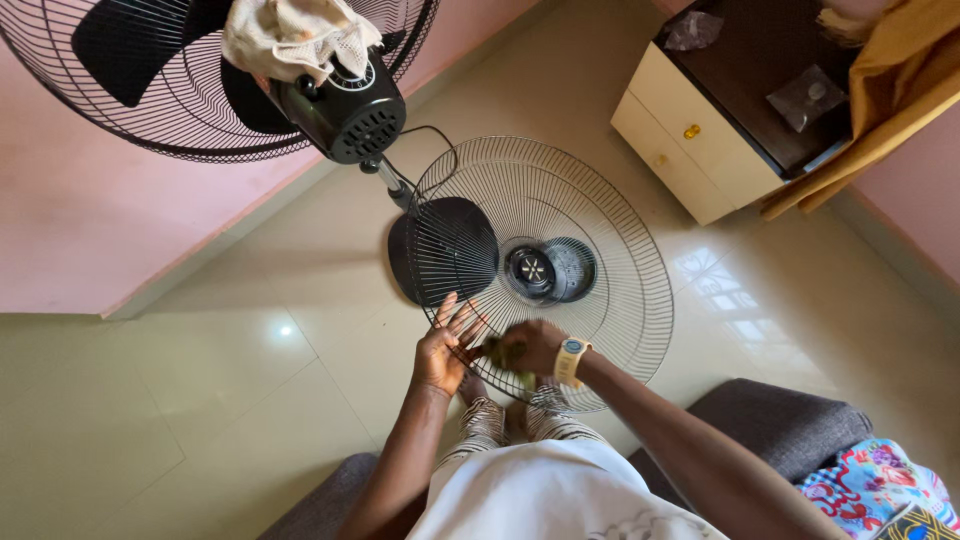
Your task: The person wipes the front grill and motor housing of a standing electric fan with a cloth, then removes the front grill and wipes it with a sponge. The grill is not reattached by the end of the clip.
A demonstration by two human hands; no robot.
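White cloth across the person's lap (560,495) is filling the bottom of the view, with striped trouser legs (490,425) showing just beyond it and a grey cushion (780,425) lying to the right. Both forearms are reaching forward from there to a round wire fan guard (600,200), which is standing tilted with its lower rim down by the person's feet and its upper rim leaning away toward the fan stand. Its face is pointing up toward the camera, so it has no long axis to speak of; the spokes are running out from a dark round hub (548,270) at the centre.

The left hand (445,350) is lying open against the lower left part of the guard, fingers spread wide and flat on the wires, steadying it. The right hand (535,347), wearing a yellowish wristwatch (570,360), is closed around a small dark-green rag (505,355) and pressing it on the wires just beside the left hand; it is blurred.

Behind the guard, the fan's black round base (415,255) is sitting on the pale tiled floor (200,400), and the black fan head (345,110) with its rear cage (120,110) is hanging at top left, a cream cloth (295,35) draped over the motor. A cream cabinet (680,140) is standing at top right.
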